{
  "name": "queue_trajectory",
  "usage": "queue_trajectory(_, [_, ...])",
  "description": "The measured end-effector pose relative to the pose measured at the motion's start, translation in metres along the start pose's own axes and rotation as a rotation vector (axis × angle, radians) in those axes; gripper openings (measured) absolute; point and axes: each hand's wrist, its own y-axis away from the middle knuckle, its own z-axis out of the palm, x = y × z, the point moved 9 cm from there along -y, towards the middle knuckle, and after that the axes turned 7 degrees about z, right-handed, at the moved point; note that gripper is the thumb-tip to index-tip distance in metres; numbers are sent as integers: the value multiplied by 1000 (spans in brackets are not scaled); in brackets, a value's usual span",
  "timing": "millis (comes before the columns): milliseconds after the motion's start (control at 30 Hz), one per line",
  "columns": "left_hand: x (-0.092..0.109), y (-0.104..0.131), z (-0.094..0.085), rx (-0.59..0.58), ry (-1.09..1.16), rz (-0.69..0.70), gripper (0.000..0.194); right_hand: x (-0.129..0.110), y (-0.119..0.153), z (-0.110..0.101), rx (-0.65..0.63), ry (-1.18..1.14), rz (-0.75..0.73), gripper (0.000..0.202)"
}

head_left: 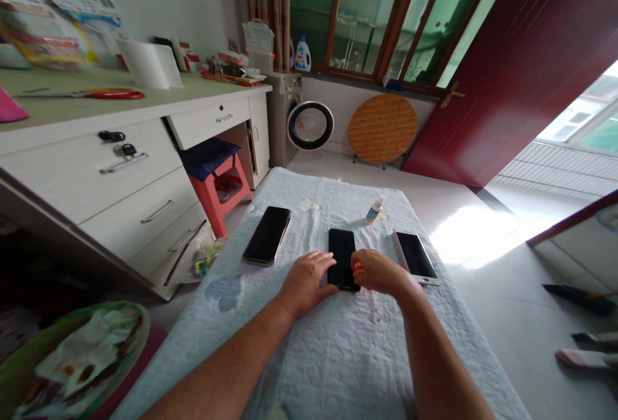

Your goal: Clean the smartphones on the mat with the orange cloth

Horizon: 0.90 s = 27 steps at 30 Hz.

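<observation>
A black smartphone [342, 247] lies flat, screen up, on the light blue quilted cloth in front of me. My left hand [304, 279] rests at its left edge, fingers stretched out and thumb apart, the fingertips touching the phone. Curled closed over the phone's right edge is my right hand [383, 270]; an orange patch shows by its fingers, but I cannot make out what it holds. Another dark-screened phone [268, 234] lies to the left. On the right is a white-framed phone [417, 256]. A small spray bottle [373, 210] stands beyond the middle phone.
The light blue quilted cloth [309, 355] covers the surface under the phones. Left are a white desk [159, 114], a red stool [216, 191] and a waste basket [140, 317]. Further off are a washing machine [282, 104], its door open, a round wooden tabletop [382, 127] and a red door [487, 66].
</observation>
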Motion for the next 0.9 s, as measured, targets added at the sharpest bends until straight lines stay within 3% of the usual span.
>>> queue_trajectory(567, [0,0,-1,7,1,0,47,22,-25,-19,591,-175,89,12])
queue_trajectory(767, [0,0,0,11,4,0,48,25,-30,-16,636,-207,115,16])
queue_trajectory(900, [1,0,-2,17,11,-5,48,18,-32,-15,546,-213,62,18])
